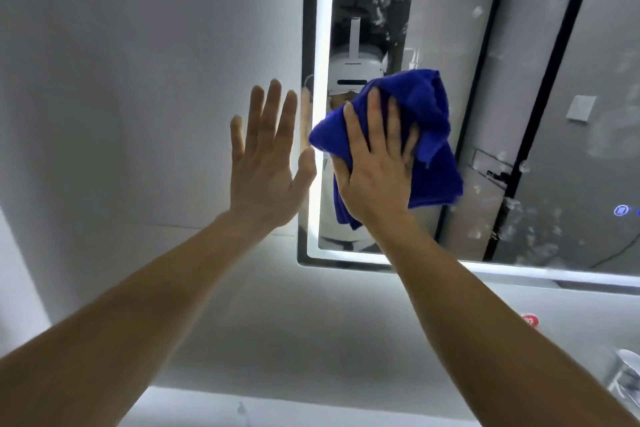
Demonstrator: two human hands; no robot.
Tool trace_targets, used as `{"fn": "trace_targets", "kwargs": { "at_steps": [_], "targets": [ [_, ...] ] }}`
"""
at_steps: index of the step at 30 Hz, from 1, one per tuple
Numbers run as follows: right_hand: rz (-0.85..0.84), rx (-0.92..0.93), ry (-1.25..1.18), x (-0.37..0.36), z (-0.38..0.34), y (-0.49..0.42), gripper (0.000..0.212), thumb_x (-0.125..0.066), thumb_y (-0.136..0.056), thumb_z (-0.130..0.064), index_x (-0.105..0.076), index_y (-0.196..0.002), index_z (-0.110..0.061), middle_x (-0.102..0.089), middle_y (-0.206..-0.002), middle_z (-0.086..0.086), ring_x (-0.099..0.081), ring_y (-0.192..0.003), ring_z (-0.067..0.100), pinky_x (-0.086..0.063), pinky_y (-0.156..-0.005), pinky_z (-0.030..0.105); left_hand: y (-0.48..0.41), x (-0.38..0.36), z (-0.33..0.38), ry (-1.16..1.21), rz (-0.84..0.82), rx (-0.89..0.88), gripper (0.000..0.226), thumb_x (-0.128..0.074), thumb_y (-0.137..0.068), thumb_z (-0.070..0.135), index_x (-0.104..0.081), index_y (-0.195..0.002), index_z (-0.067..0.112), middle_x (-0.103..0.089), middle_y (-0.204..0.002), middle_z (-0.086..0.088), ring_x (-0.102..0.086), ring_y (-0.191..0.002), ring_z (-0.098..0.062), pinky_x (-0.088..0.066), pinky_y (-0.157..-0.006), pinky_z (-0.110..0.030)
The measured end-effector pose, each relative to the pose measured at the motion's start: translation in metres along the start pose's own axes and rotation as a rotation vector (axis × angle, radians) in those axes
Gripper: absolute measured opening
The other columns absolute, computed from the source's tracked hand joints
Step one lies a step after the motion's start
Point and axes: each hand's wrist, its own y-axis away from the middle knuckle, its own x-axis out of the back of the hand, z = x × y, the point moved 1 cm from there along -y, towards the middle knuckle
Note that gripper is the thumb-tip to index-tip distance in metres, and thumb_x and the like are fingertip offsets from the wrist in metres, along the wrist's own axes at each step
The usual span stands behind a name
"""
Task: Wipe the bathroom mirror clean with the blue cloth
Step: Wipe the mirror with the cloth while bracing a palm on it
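Pressing the blue cloth point(431, 135) on the mirror point(561, 87) is the straight-fingered right hand point(379, 177); the left hand point(266, 170) is spread, empty.

Pressing blue cloth point(429, 121) against spotted, light-edged mirror point(554, 87) with flat right hand point(379, 170); holding left hand point(266, 159) splayed beside its left edge.

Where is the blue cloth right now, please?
In the head view, the blue cloth sits just right of centre, pressed against the mirror under the right hand, beside the mirror's lit left edge.
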Motion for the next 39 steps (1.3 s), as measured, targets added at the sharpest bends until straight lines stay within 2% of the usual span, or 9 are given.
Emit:
{"fn": "trace_targets", "kwargs": {
  "at_steps": [4, 8, 12, 15, 24, 28, 32, 35, 39],
  "targets": [
    [-0.067, 0.166, -0.030, -0.016, -0.024, 0.044, 0.055, -0.034, -0.102, -0.041, -0.030, -0.152, -0.017, -0.021, -0.160, 0.011, -0.020, -0.146, 0.034, -0.016, -0.118, 0.050, -0.008, 0.007, -0.010, -0.014, 0.029, 0.027, 0.073, -0.006, -0.099, 0.060, -0.014, -0.156, 0.015, -0.008, -0.165, -0.010, -0.002, -0.153, -0.027, 0.001, -0.121, -0.055],
    [-0.205, 0.372, -0.032, -0.024, -0.008, 0.107, 0.051, -0.050, -0.100, -0.030, -0.039, -0.148, -0.016, -0.033, -0.155, 0.008, -0.035, -0.141, 0.032, -0.054, -0.085, 0.041, -0.015, 0.011, -0.019, -0.053, 0.040, 0.016, 0.069, -0.014, -0.100, 0.055, -0.013, -0.157, 0.017, -0.007, -0.165, -0.008, -0.002, -0.153, -0.025, 0.003, -0.121, -0.052],
    [-0.267, 0.491, 0.100, -0.011, 0.021, 0.086, 0.044, -0.031, -0.105, -0.024, -0.039, -0.148, -0.015, -0.035, -0.154, 0.010, -0.031, -0.142, 0.034, -0.045, -0.104, 0.047, -0.024, 0.018, -0.025, -0.076, 0.072, 0.011, 0.067, -0.027, -0.100, 0.049, -0.015, -0.157, 0.016, -0.008, -0.165, -0.008, -0.002, -0.153, -0.024, 0.006, -0.121, -0.050],
    [-0.132, 0.205, 0.060, 0.009, 0.031, 0.028, 0.055, -0.050, -0.099, -0.032, -0.035, -0.150, -0.016, -0.026, -0.158, 0.011, -0.022, -0.145, 0.035, -0.006, -0.119, 0.046, -0.033, 0.025, -0.022, -0.073, 0.097, -0.006, 0.068, -0.027, -0.099, 0.050, -0.017, -0.157, 0.016, -0.009, -0.165, -0.007, -0.003, -0.153, -0.024, 0.003, -0.121, -0.052],
    [-0.111, -0.030, 0.000, 0.022, -0.032, -0.062, 0.061, -0.034, -0.102, -0.041, -0.017, -0.155, -0.017, -0.006, -0.163, 0.008, -0.002, -0.150, 0.030, 0.023, -0.114, 0.039, -0.068, 0.046, -0.018, -0.130, 0.125, 0.008, 0.073, -0.013, -0.099, 0.061, -0.016, -0.157, 0.018, -0.006, -0.166, -0.004, 0.000, -0.153, -0.021, 0.015, -0.119, -0.041],
    [-0.199, 0.209, -0.007, 0.013, -0.035, -0.011, 0.055, -0.033, -0.103, -0.040, -0.026, -0.153, -0.020, -0.016, -0.161, 0.006, -0.018, -0.148, 0.029, -0.015, -0.120, 0.044, -0.071, 0.043, -0.022, -0.155, 0.125, 0.001, 0.066, -0.030, -0.101, 0.048, -0.015, -0.158, 0.018, -0.004, -0.166, -0.001, 0.003, -0.153, -0.018, 0.019, -0.118, -0.038],
    [-0.264, 0.323, -0.007, 0.011, -0.008, 0.037, 0.047, -0.046, -0.099, -0.029, -0.046, -0.145, -0.018, -0.042, -0.151, 0.007, -0.046, -0.134, 0.031, -0.055, -0.086, 0.037, -0.073, 0.040, -0.021, -0.134, 0.107, 0.003, 0.067, -0.030, -0.100, 0.048, -0.016, -0.157, 0.018, -0.005, -0.166, -0.001, 0.002, -0.153, -0.019, 0.013, -0.120, -0.042],
    [-0.260, 0.280, -0.004, 0.020, 0.024, 0.034, 0.049, -0.041, -0.097, -0.028, -0.046, -0.144, -0.017, -0.038, -0.152, 0.009, -0.042, -0.137, 0.032, -0.053, -0.091, 0.040, -0.076, 0.040, -0.021, -0.127, 0.102, -0.024, 0.068, -0.032, -0.098, 0.050, -0.019, -0.157, 0.018, -0.007, -0.166, -0.001, 0.000, -0.153, -0.020, 0.006, -0.122, -0.050],
    [-0.147, 0.001, -0.039, 0.032, 0.042, -0.034, 0.060, -0.039, -0.098, -0.038, -0.025, -0.154, -0.020, -0.012, -0.162, 0.007, -0.010, -0.149, 0.029, -0.008, -0.117, 0.050, -0.082, 0.042, -0.021, -0.111, 0.101, -0.022, 0.069, -0.032, -0.098, 0.051, -0.018, -0.157, 0.018, -0.005, -0.166, 0.000, 0.002, -0.153, -0.019, 0.006, -0.121, -0.051]
  ]
}}
